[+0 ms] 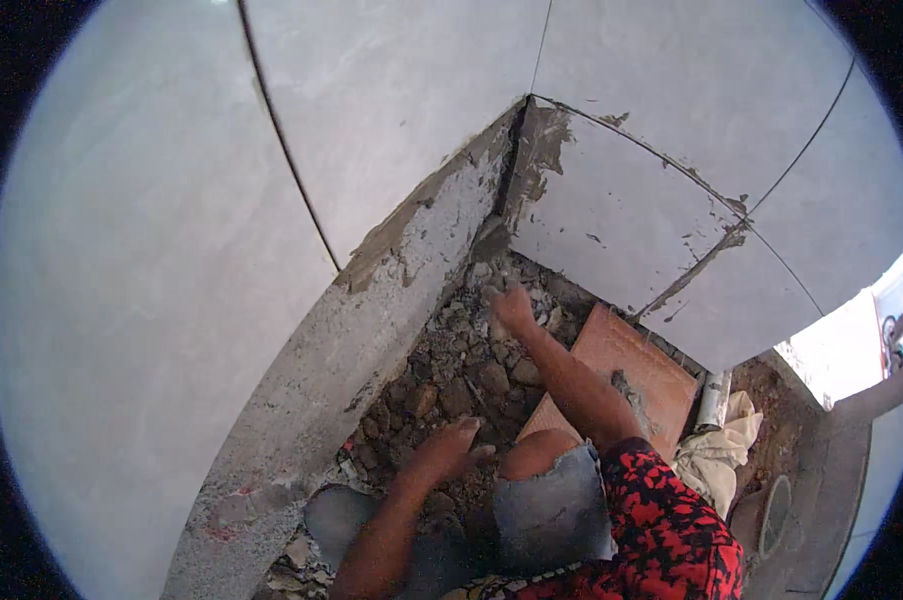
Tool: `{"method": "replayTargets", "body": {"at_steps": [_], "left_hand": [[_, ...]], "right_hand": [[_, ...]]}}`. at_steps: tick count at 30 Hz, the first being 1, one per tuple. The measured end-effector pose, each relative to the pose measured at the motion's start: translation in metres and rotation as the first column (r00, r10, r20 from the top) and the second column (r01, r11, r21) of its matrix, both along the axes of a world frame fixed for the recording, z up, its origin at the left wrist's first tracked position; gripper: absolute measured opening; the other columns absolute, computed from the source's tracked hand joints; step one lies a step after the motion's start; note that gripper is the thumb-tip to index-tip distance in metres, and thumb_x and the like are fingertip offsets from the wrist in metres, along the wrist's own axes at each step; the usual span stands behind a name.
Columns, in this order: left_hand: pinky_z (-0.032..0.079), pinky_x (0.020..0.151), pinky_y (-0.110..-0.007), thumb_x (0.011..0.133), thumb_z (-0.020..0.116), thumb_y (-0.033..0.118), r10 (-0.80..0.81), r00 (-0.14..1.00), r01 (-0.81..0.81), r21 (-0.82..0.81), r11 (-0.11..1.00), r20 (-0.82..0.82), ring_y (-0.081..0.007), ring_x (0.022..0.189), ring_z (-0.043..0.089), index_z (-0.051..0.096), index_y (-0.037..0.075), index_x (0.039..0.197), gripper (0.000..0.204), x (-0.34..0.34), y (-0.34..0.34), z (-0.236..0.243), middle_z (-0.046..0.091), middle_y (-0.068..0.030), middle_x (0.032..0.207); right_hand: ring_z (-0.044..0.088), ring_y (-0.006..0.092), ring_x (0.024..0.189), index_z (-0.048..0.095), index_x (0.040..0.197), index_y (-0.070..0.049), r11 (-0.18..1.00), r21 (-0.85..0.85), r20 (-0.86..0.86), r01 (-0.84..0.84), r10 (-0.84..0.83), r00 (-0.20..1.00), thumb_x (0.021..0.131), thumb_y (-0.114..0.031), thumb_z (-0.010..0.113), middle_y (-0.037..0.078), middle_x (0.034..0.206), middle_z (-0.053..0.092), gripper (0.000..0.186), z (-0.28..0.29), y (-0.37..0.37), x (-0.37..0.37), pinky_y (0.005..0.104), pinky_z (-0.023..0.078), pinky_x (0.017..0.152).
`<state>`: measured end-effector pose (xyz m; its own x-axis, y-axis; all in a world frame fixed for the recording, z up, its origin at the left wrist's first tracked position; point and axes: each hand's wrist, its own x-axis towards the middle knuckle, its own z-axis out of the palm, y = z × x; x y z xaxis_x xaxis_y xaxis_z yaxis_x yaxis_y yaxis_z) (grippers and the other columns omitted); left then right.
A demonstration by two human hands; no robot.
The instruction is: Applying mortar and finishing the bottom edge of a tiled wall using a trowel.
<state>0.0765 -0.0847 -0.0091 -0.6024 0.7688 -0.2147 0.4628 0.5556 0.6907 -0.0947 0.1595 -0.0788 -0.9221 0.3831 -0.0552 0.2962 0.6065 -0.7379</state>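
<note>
My right hand [512, 308] is closed and reaches down to the rubble [456, 393] near the corner between two tiled walls. What its fingers hold, if anything, is too small to make out. Nearer to me, my left hand [458, 440] hovers low over the stones, its fingers slightly blurred and apart, with nothing visible in them. A reddish-brown square tile [661, 377] lies beside my right forearm, with a patch of grey mortar on it. Loose stones and broken pieces fill the ground between the walls.
A rough concrete strip [316, 400] runs under the left wall's large pale tiles [161, 260]. Mortar smears mark the lower tile [611, 210] on the right wall. A pale cloth [723, 455], a pipe-like cylinder [712, 400] and a round-rimmed container [774, 517] are at right.
</note>
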Motion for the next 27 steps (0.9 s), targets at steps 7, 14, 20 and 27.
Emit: {"method": "replayTargets", "body": {"at_steps": [7, 14, 20, 27], "left_hand": [[0.033, 0.098, -0.039, 0.089, 0.045, 0.032, -0.083, 0.996, 0.085, -0.075, 0.994, 0.038, -0.0337, 0.117, 0.041, 0.040, -0.001, 0.124, 0.048, -0.004, 0.005, 0.004, 0.042, -0.0223, 0.126], [0.032, 0.098, -0.041, 0.083, 0.051, 0.043, -0.018, 0.983, 0.031, -0.072, 0.997, 0.181, -0.0348, 0.119, 0.038, 0.036, -0.006, 0.125, 0.065, -0.002, 0.001, 0.002, 0.039, -0.0227, 0.128], [0.030, 0.100, -0.041, 0.084, 0.049, 0.044, -0.033, 0.984, 0.051, -0.104, 0.993, 0.176, -0.0336, 0.122, 0.035, 0.037, -0.005, 0.125, 0.065, -0.006, 0.007, 0.001, 0.038, -0.0220, 0.130], [0.034, 0.097, -0.040, 0.083, 0.055, 0.034, 0.006, 0.990, 0.002, -0.061, 0.998, 0.139, -0.0338, 0.116, 0.041, 0.041, -0.002, 0.122, 0.055, -0.016, 0.010, 0.017, 0.043, -0.0211, 0.125]], "right_hand": [[0.054, 0.0413, 0.094, 0.054, 0.103, 0.004, 0.996, -0.090, 0.018, 0.005, -0.003, 1.000, 0.072, -0.028, 0.060, 0.028, 0.093, 0.058, 0.044, 0.127, -0.038, 0.000, 0.0449, 0.041, 0.081], [0.053, 0.0396, 0.098, 0.043, 0.116, 0.006, 0.979, 0.182, -0.225, -0.091, 0.132, 0.965, 0.073, -0.029, 0.062, 0.029, 0.100, 0.055, 0.058, 0.125, -0.061, 0.034, 0.0424, 0.041, 0.083], [0.056, 0.0332, 0.091, 0.041, 0.119, 0.003, 0.957, 0.285, -0.415, -0.061, 0.180, 0.892, 0.079, -0.024, 0.056, 0.020, 0.098, 0.058, 0.051, 0.078, -0.001, 0.145, 0.0399, 0.043, 0.080], [0.050, 0.0104, 0.054, 0.037, 0.124, -0.004, 0.871, -0.197, 0.142, 0.450, -0.429, 0.892, 0.084, -0.030, 0.055, 0.003, 0.070, 0.051, 0.052, 0.062, 0.097, 0.318, 0.0240, 0.042, 0.045]]}}
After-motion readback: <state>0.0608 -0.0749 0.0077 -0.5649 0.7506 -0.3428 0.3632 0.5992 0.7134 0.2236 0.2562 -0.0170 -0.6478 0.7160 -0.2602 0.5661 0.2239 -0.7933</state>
